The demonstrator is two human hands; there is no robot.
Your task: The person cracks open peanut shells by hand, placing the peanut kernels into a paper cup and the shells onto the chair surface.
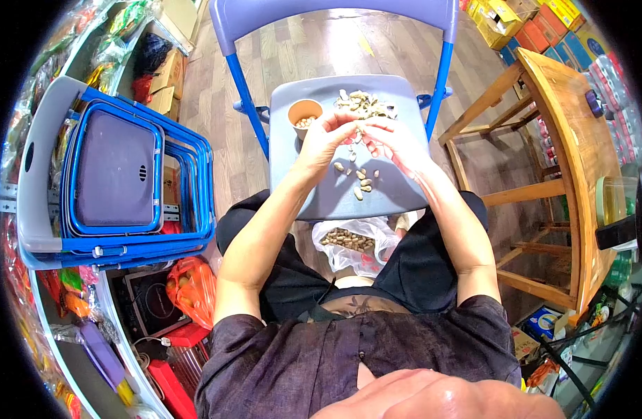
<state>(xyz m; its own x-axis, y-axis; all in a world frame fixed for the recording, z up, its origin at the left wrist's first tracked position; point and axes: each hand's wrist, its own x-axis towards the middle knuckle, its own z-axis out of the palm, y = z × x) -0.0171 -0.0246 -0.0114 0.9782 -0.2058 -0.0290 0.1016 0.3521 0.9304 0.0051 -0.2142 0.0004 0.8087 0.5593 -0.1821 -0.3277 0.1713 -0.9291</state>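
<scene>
Over the seat of a folding chair (321,199), my left hand (328,133) and my right hand (394,140) meet with fingertips pinched together. A small pale peanut (359,131) shows between them, partly covered by the fingers. To the left of my left hand stands an orange-brown cup (305,108) with shelled peanuts inside. Beyond my fingers lies a heap of peanut shells (366,103). Several loose unshelled peanuts (363,183) are scattered on the seat nearer to me.
Below the seat, between my legs, a white plastic bag (377,251) holds many peanuts. Folded blue chairs (118,167) lean at the left beside packed shelves. A wooden table (579,181) stands on its legs at the right. Cardboard boxes (499,24) are stacked at the far right.
</scene>
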